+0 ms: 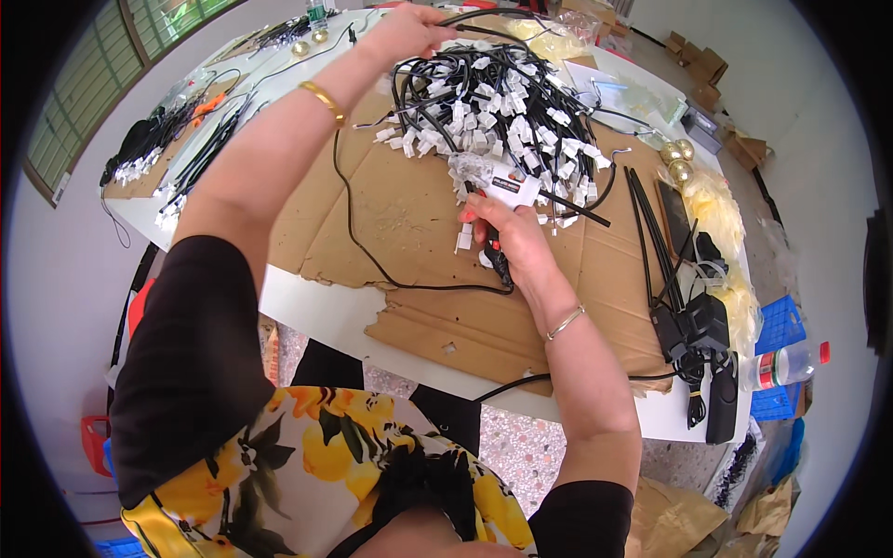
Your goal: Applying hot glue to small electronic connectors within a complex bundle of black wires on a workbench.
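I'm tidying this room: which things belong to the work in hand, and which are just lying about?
In use:
white glue gun, in the right hand
black cable, in the left hand
pile of cables with white connectors

Apparently just lying about:
red-capped bottle
cardboard boxes
blue crate

Small assembly workshop: white-topped table carries heaped black cables with white plastic connectors; brown cardboard boxes and blue plastic mesh crate sit right of table.
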Available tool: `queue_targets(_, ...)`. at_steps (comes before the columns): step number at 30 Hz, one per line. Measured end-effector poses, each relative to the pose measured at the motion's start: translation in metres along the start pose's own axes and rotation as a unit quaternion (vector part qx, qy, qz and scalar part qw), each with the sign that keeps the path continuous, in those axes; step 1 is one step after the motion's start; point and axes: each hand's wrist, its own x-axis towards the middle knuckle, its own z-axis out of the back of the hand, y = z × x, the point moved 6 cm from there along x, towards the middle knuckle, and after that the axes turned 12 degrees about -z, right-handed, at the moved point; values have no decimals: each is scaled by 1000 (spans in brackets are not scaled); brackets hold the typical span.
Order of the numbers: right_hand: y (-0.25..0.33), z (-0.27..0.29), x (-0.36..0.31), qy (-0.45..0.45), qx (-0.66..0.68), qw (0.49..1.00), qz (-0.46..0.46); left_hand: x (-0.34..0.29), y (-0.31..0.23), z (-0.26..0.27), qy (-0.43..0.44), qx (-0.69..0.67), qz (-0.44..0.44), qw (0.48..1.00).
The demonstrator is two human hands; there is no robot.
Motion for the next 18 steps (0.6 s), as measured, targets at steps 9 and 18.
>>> queue_targets(9,0,2,0,0,-3,1000,21,-74,-27,12,242,89,-16,966)
queue_targets(18,7,-7,-8,26,1,998,49,-76,-11,45,43,71,-8,997)
